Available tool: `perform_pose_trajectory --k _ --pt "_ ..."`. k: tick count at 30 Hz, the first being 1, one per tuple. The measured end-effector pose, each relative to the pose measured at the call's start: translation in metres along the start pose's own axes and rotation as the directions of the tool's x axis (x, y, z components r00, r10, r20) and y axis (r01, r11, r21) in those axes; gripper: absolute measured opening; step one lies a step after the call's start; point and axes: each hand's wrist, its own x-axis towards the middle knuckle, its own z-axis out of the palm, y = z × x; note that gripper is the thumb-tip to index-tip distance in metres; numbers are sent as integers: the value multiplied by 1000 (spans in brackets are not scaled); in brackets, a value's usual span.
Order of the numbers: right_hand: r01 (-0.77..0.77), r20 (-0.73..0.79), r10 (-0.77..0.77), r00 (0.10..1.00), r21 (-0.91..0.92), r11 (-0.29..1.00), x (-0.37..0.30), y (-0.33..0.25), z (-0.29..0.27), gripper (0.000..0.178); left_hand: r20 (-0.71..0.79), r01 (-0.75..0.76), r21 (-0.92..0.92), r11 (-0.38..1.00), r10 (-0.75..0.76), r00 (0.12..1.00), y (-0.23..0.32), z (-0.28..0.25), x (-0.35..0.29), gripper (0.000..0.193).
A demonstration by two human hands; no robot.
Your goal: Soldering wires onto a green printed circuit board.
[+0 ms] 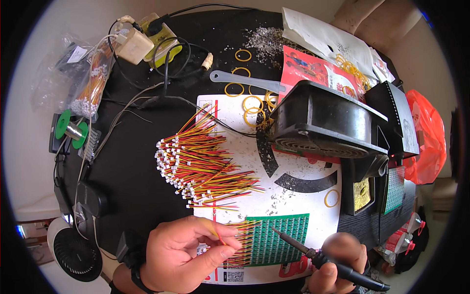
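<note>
My left hand (178, 252) is closed in a pinch on a thin wire lead (220, 237) with red and yellow strands, just left of a green circuit board panel (279, 240). Several wire leads lie in a row along the panel's left edge, their ends reaching onto it; my fingers hide part of them. My right hand (342, 262) grips a black soldering iron (347, 274), whose tip points up and left over the panel. Whether the tip touches the board I cannot tell. Beyond my left hand, a heap of red, yellow and black wire leads (200, 161) with white connectors covers the paper.
A black fan (323, 120) stands at right, beside a yellow sponge (362, 196) in a holder and a black box (391, 117). At left are a solder spool (73, 131) and bagged leads (90, 88). Rubber bands (253, 110), cables (166, 73) and small clippings lie about.
</note>
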Motion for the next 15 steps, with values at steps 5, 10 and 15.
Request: perform_pose_trajectory --k 5,10,15 --pt "161 9 -161 987 -88 983 -1 1 4 26 -50 49 1 999 -49 998 -5 2 -3 15" --pt "-175 -17 180 983 164 971 9 -10 6 22 228 -448 489 748 386 894 -8 2 14 21" --pt "-178 -10 181 983 150 973 13 -9 5 20 121 -419 632 651 452 884 -10 12 13 42"
